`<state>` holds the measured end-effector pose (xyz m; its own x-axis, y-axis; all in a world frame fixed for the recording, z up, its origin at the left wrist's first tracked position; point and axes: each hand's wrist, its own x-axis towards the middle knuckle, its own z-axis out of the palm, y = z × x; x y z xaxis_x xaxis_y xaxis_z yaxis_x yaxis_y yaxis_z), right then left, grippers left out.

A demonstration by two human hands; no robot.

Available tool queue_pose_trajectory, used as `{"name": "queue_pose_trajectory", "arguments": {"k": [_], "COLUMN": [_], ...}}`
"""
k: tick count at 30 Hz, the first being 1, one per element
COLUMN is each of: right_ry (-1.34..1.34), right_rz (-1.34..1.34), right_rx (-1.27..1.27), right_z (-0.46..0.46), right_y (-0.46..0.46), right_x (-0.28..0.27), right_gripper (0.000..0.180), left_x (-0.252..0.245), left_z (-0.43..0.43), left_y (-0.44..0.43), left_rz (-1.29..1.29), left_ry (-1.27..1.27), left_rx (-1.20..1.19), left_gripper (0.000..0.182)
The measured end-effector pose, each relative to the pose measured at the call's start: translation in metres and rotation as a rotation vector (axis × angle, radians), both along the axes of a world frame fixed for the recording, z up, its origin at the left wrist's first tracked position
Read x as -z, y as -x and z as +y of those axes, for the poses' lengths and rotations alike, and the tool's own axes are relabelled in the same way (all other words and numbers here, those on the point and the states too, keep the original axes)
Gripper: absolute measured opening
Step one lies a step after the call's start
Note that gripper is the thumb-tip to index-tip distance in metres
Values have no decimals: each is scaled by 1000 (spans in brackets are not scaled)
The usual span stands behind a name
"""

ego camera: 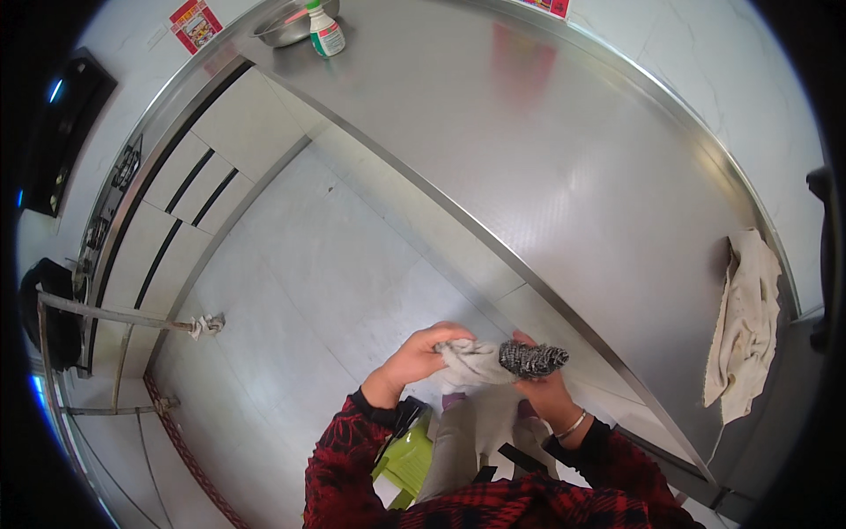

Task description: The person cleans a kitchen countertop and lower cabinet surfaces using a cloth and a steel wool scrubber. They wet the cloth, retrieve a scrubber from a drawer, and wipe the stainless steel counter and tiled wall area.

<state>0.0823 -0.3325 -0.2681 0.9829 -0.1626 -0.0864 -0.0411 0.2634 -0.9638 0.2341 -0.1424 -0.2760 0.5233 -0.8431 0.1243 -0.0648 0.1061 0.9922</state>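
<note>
My left hand (423,356) grips one end of a whitish cloth (477,362), bunched up in front of my body. At the cloth's other end, my right hand (545,390) is closed around the cloth and a dark steel-wool scourer (533,359), which faces up from the fingers. Both hands hang over the floor beside the stainless-steel counter (515,178). Another off-white cloth (745,330) lies crumpled at the counter's right end.
A steel bowl (281,30) and a white bottle with a green cap (326,34) stand at the counter's far left. A green plastic stool (406,456) is by my legs. A metal rack (119,317) stands at left, near the gas stove (125,165).
</note>
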Motion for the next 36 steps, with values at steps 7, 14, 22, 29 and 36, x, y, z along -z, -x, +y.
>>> {"name": "queue_pose_trajectory", "arguments": {"k": [7,14,22,29,36], "right_ry": [-63,-296,802,1436,1572], "right_rz": [-182,-103,-8,-76,-67], "right_rx": [14,217,527,342,367], "right_z": [1,-19,-82,-101,-94], "right_y": [-32,-21,-17,-10,-18], "right_x": [-31,-72,-75,-55,-56], "right_gripper": [55,62,43,45,45], "left_x": [-3,30,-7,-41,-23], "left_z": [-7,32,-7,-132,-100], "left_y": [-15,-15,-123,-113,-258], "left_rz": [244,756,443,-357,-549], "left_ry": [62,221,576,107,125], "left_rx": [-16,-241,-929,-1148,-1309], "left_gripper": [35,37,37,55,53]}}
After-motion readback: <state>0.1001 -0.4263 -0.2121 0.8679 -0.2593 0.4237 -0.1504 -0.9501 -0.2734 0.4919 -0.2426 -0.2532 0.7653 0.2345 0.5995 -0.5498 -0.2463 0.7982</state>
